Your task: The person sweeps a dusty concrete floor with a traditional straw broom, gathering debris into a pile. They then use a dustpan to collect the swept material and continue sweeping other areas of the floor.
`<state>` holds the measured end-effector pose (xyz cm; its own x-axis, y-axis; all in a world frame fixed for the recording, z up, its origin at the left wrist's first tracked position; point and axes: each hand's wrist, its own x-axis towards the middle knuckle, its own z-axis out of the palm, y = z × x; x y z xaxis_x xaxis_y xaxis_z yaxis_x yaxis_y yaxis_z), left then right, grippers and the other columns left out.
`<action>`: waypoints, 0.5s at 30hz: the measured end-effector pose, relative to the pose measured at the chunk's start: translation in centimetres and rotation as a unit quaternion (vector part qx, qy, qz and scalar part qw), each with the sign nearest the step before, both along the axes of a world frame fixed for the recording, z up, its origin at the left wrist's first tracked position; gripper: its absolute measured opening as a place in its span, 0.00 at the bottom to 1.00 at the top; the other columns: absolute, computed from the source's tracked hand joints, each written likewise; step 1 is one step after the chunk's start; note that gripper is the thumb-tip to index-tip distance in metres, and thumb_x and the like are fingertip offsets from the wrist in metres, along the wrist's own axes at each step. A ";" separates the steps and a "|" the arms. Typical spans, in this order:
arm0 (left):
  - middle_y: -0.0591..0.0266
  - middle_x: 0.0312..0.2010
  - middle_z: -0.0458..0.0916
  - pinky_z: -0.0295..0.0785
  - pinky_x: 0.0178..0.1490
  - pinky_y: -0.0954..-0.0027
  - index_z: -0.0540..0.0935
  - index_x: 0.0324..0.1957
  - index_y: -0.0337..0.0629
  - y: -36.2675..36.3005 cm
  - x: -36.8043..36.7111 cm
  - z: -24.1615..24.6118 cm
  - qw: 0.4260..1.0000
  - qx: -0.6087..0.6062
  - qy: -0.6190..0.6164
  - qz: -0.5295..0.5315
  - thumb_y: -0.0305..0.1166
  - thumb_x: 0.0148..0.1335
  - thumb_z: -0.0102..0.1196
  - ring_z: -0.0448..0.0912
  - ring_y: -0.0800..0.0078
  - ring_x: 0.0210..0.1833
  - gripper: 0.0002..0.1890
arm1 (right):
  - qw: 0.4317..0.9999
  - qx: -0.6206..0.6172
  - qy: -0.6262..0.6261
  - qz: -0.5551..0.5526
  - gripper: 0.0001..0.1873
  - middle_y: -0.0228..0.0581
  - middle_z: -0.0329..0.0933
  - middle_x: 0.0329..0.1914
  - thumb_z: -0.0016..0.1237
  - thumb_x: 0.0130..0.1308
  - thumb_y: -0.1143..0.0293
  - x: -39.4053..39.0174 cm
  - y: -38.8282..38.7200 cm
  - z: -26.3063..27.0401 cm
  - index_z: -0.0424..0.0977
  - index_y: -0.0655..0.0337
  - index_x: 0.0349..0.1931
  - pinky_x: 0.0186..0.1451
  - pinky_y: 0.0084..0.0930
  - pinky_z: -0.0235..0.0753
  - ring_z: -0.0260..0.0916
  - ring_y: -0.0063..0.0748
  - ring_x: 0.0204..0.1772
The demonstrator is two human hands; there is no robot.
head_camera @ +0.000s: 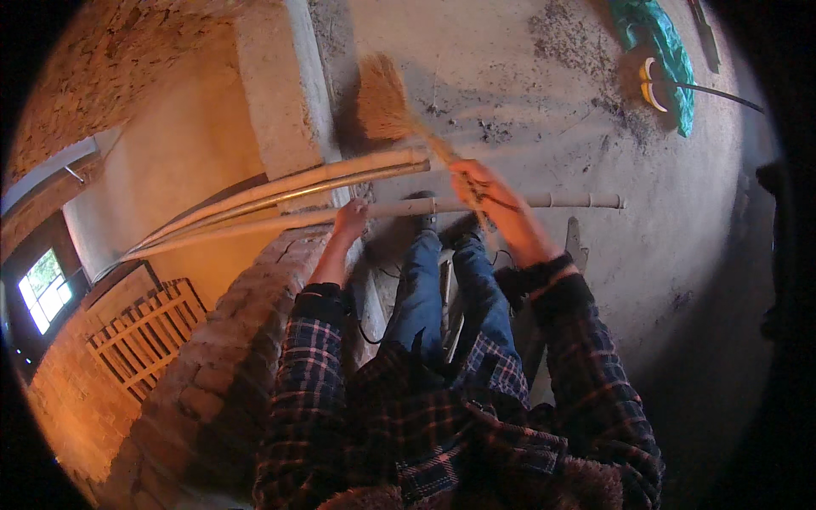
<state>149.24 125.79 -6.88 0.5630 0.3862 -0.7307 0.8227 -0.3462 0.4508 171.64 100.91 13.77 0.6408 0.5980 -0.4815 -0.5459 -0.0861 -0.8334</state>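
My right hand [488, 191] is closed around the handle of a straw broom [384, 99]. The broom's bristles spread up and to the left, near the edge of a wall. My left hand [350, 220] is closed on a long bamboo pole [408, 208] that runs across in front of me, with its end out to the right. My right hand and forearm pass over this pole. Two more poles, a pale one [382, 157] and a thinner, shinier one [357, 177], lie just beyond it. All of them reach away to the left.
A brick wall [255, 299] stands at my left, with a slatted wooden rack [150, 341] behind it. Dark debris [494, 131] is scattered on the floor. A crumpled green plastic sheet [676, 64] and a yellow-and-white object [649, 85] lie at the upper right.
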 end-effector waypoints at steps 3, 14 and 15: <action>0.51 0.35 0.78 0.69 0.43 0.65 0.75 0.42 0.42 -0.4 0.5 -0.1 0.999 0.013 -0.014 0.034 0.41 0.54 0.50 0.77 0.61 0.39 0.17 | 0.984 -0.116 0.059 0.124 0.10 0.33 0.68 0.25 0.42 0.57 0.67 2.2 -2.7 -2.8 0.67 0.64 0.34 0.26 0.19 0.63 0.65 0.22 0.26; 0.58 0.64 0.47 0.55 0.57 0.49 0.47 0.63 0.59 -3.7 12.3 -1.9 0.921 0.220 0.016 -0.322 0.36 0.50 0.53 0.51 0.56 0.63 0.39 | 0.944 -0.141 0.277 -0.114 0.11 0.32 0.63 0.16 0.44 0.49 0.70 -6.5 -17.2 1.2 0.61 0.62 0.32 0.15 0.17 0.59 0.60 0.21 0.14; 0.59 0.65 0.45 0.52 0.58 0.45 0.45 0.63 0.61 -4.8 13.5 -2.7 0.896 0.249 -0.001 -0.368 0.34 0.51 0.52 0.47 0.55 0.65 0.40 | 0.935 -0.151 0.287 -0.141 0.11 0.32 0.63 0.16 0.44 0.49 0.70 -7.2 -17.2 1.0 0.61 0.63 0.32 0.15 0.17 0.59 0.59 0.21 0.14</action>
